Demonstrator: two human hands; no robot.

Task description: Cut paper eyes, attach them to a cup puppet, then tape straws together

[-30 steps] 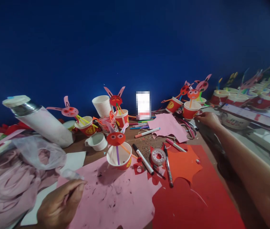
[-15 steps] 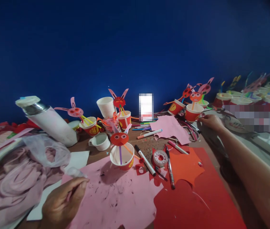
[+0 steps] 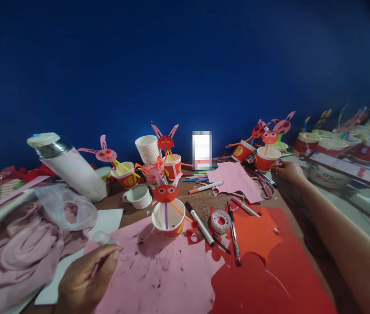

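Viewpoint alone shifted, work apparently paused: right hand (image 3: 290,173) loosely curled beside round red-and-white paper cup (image 3: 265,162), hold unclear; left hand (image 3: 85,274) pinched, contents unclear.

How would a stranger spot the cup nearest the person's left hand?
Find the large pink sheet left of the red sheet. Near its far edge stands the cup, an orange face rising on a purple stem. Only this cup stands on that sheet.
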